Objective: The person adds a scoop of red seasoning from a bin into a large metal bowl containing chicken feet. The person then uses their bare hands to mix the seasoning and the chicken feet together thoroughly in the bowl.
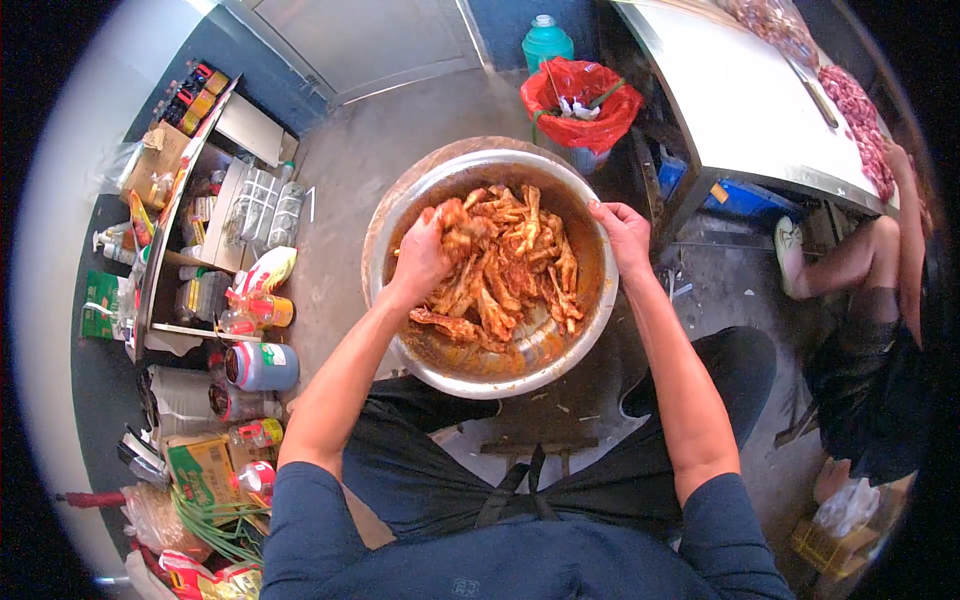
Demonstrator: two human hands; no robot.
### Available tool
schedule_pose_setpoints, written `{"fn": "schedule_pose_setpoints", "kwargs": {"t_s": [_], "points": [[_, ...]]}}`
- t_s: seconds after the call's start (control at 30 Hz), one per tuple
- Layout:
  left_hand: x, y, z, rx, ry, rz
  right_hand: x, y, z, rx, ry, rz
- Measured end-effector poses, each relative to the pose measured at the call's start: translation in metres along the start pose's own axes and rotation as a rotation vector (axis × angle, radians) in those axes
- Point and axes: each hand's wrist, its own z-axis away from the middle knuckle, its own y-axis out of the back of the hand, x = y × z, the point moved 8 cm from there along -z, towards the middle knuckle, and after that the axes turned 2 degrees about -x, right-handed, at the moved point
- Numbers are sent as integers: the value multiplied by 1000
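Observation:
A wide metal basin rests on a round wooden surface before me. Inside lies a heap of chicken feet coated in red-brown sauce, with sauce smeared over the basin's walls. My left hand is in the basin at its left side, closed around some of the sauced chicken feet, which look blurred. With thumb and fingers, my right hand grips the basin's rim at the upper right. The undersides of the fingers of both hands are partly hidden.
Shelves with bottles and packages stand left; jars and scallions are below. A bin with a red bag and a teal container stand beyond the basin. At right, a seated person touches meat on a white table bearing a knife.

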Motion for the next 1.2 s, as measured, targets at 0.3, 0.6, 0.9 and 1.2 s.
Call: {"fn": "schedule_pose_setpoints", "kwargs": {"t_s": [0.3, 0.6, 0.9, 1.2], "points": [[31, 10, 26, -32, -7, -229, 5, 0, -1, -9, -6, -10], [11, -37, 78, -167, 156, 127, 10, -1, 2, -4, -43, -16], [22, -11, 32, -279, 421, 632, 4, 4, 0, 10, -34, -13], [3, -19, 16, -49, 27, -290, 4, -4, 0, -23, -7, -35]]}}
